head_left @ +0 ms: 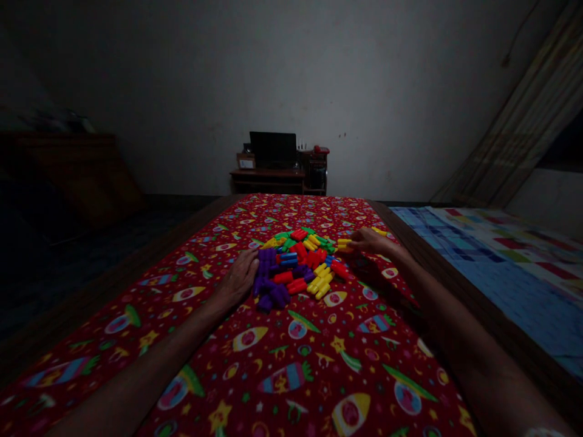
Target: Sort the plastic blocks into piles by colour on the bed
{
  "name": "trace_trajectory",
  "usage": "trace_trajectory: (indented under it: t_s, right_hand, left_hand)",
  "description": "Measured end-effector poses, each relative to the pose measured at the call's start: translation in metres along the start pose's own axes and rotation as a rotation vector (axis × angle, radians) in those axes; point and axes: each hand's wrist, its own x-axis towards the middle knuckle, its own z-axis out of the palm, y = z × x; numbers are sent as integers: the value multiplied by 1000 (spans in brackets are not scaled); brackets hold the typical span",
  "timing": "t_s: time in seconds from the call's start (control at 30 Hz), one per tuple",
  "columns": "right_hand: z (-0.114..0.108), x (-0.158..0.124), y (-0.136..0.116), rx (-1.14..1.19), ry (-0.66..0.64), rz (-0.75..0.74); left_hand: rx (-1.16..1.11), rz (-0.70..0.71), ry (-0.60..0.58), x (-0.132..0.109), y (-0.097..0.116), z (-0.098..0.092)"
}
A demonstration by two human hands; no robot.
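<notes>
Plastic toy blocks with rounded, finger-like prongs lie in a loose pile on a red patterned cloth (291,340). At the pile's left side my left hand (240,274) is closed against purple toy blocks (266,264); some of its fingertips are hidden. Over on the right, my right hand (368,241) pinches a yellow toy block (344,243) just beside the pile. Another yellow block (379,231) shows just beyond that hand. Within the pile are red blocks (298,285), a yellow group (320,281), blue blocks (288,259) and green blocks (324,243).
The cloth covers a long raised surface with a brown border (410,243). Beyond its far end stands a desk (266,174) with a dark monitor (273,149). A wooden cabinet (77,164) is at left. Blue and checked bedding (483,261) lies at right, below a curtain (514,115).
</notes>
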Motion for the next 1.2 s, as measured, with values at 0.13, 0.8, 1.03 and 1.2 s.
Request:
trace_trajectory:
  t_s: [0.13,0.8,1.03,1.2]
  right_hand:
    - [-6,-1,30,53,123,142]
    - [14,-17,-71,11,-203,-446]
    - [27,-20,-83,-171,-324,-540]
    - [23,-20,-79,-180,-361,-496]
  left_hand:
    - [-2,1,3,0,0,0]
    - [10,-5,-24,0,4,-3]
    - [8,-2,-16,0,4,-3]
    - [14,-1,-7,-1,5,-3]
